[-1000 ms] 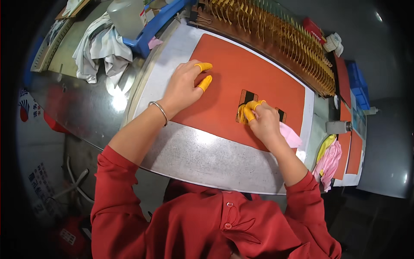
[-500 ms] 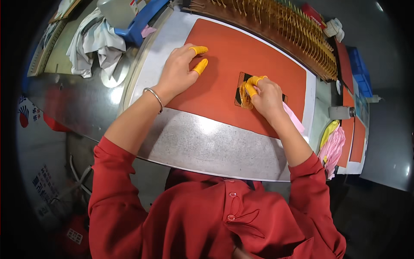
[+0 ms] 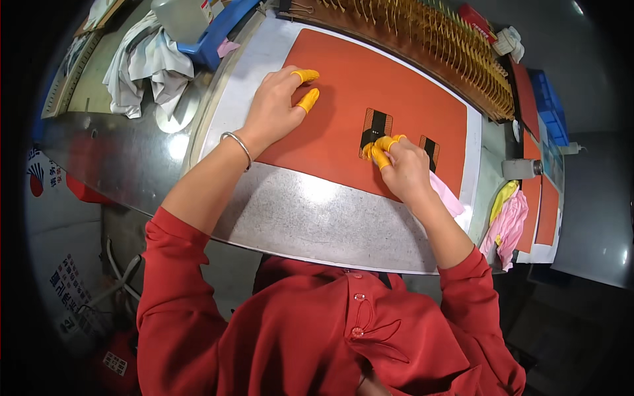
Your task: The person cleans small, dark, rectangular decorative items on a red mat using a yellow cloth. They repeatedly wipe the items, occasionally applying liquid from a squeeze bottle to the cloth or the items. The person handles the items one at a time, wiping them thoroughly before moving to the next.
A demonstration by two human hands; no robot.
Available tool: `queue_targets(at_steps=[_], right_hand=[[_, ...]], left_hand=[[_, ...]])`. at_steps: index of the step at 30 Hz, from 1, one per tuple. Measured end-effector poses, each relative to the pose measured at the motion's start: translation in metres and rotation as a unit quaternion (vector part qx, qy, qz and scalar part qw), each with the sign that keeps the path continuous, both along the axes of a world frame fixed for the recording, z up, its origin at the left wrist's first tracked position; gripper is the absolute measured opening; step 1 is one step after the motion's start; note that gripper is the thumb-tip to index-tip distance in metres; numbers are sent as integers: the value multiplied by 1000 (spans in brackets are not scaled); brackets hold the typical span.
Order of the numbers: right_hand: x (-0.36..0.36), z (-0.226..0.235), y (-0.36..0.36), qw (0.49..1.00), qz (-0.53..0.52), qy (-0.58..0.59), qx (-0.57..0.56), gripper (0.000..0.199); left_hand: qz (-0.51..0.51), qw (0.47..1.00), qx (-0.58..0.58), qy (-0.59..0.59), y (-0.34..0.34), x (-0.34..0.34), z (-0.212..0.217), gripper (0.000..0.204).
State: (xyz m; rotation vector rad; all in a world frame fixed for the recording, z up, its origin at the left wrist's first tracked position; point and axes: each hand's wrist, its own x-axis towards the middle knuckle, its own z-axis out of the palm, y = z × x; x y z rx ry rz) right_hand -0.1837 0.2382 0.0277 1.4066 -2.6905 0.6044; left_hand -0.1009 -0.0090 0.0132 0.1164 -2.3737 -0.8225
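Note:
An orange mat [image 3: 343,72] covers much of the bench. On its left part rests my left hand [image 3: 274,109], thumb and index finger apart in yellow finger cots, holding nothing. A flat, rounded black piece with copper-coloured side strips [image 3: 378,122] lies right of the mat's middle. My right hand [image 3: 404,165], in yellow finger cots too, is closed in a pinch at its near end. A small yellowish bit shows at the fingertips, too small to name. A second similar piece [image 3: 430,148] lies further right, partly behind my right hand.
At the far side stands a long rack of yellow-gold curved strips [image 3: 456,56]. A pink cloth [image 3: 446,195] lies by my right wrist; pink and yellow cloths [image 3: 507,221] and a grey bottle [image 3: 520,169] sit further right. A white rag [image 3: 155,63] and blue bin [image 3: 208,46] are at left.
My right hand has moved slightly left and toward me, uncovering more of both black pieces. The golden, see-through shape at its fingertips shows less now. My left hand has stayed put.

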Motion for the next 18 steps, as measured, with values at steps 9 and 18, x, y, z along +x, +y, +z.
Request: queue_targets(at_steps=[9, 18], right_hand=[[-1, 3, -1, 999, 22, 20, 21, 11], [-7, 4, -2, 998, 43, 42, 30, 12]], left_hand=[[5, 1000, -9, 10, -5, -3, -1, 21], [3, 1000, -2, 10, -1, -1, -3, 21]])
